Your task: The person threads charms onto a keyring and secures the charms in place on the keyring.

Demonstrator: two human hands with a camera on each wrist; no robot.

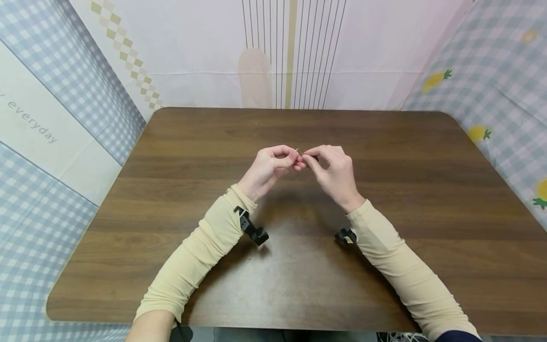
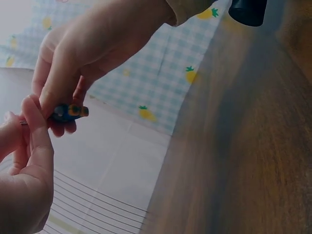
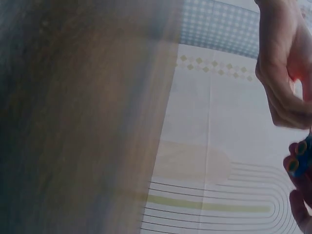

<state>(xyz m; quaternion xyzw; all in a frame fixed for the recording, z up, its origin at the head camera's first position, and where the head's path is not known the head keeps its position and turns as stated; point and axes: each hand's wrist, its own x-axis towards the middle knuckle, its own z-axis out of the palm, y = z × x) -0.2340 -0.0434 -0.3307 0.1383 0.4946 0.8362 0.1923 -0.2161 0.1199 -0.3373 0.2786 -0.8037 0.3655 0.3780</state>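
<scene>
Both hands meet above the middle of the table. My right hand (image 1: pixel 335 173) holds a small blue piece (image 2: pixel 62 113) with round orange-yellow ends between thumb and fingers. In the right wrist view, that blue piece (image 3: pixel 303 158) shows ringed, hole-like ends at the right edge. My left hand (image 1: pixel 268 167) pinches thin metal prongs (image 2: pixel 23 122) close to the right fingertips. Fingers hide whether the prongs and the blue piece are joined.
The brown wooden table (image 1: pixel 192 156) lies under both forearms. A black wrist mount (image 1: pixel 252 228) sits on the left sleeve, another mount (image 1: pixel 345 236) by the right. Patterned cloths (image 1: pixel 196 47) hang behind and at both sides.
</scene>
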